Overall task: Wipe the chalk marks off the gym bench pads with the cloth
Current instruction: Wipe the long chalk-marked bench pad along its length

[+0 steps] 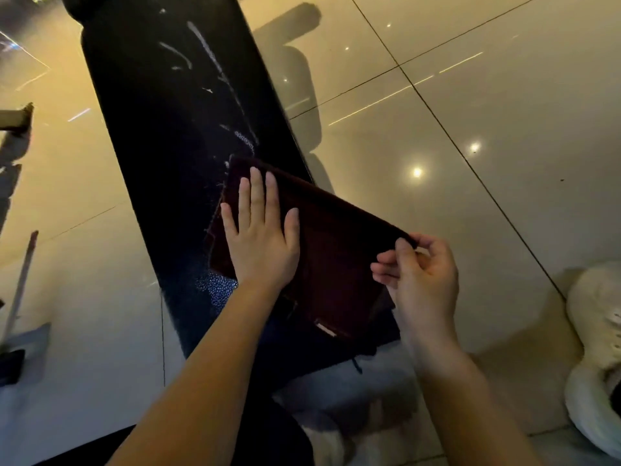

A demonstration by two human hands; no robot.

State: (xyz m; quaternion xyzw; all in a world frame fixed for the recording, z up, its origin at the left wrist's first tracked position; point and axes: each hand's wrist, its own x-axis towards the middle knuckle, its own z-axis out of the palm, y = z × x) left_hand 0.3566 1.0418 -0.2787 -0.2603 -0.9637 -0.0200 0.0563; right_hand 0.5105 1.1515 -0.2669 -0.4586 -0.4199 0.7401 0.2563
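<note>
A long black bench pad [141, 105] runs from the top centre down toward me. White chalk marks [215, 65] streak its upper half, and a paler smudge shows near its lower left edge. A dark maroon cloth [332, 243] lies folded across the pad's near end and overhangs its right side. My left hand [260, 237] lies flat on the cloth's left part, fingers straight. My right hand [420, 274] pinches the cloth's right corner between thumb and fingers and lifts it a little.
Glossy beige floor tiles [470, 95] surround the bench and reflect ceiling lights. A white shoe [594, 348] sits at the right edge. A metal frame part [16, 119] and a thin pole [20, 284] stand at the left. The bench's reflection shows right of the pad.
</note>
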